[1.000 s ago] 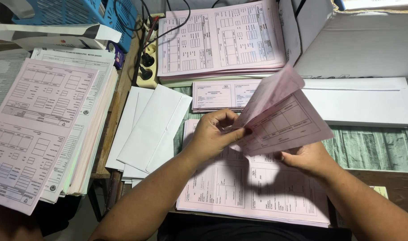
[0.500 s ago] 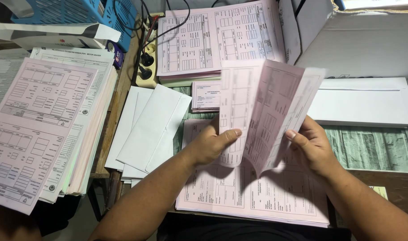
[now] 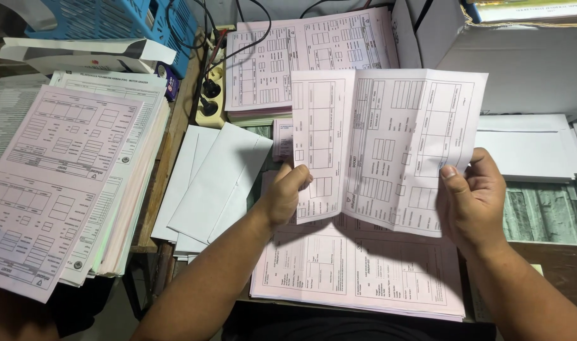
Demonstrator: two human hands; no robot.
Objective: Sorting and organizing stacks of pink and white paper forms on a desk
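Paper form (image 3: 389, 148), pink, held upright at frame centre above the surface (image 3: 553, 265): light, limp, creased vertically, easily torn. Left hand (image 3: 285, 196) pinches its lower left edge; right hand (image 3: 474, 199) pinches the lower right edge. Best grip: both side edges. Print is too small to resolve; the sheet hides the stack (image 3: 358, 275) behind it.

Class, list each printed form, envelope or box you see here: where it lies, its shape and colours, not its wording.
Pink form: creased sheet, both hands hold it.
Pink stack: flat beneath.
Pink stack: far centre.
Forms pile: left, pink on white.
White envelopes: fanned, centre-left.
White box: far right.
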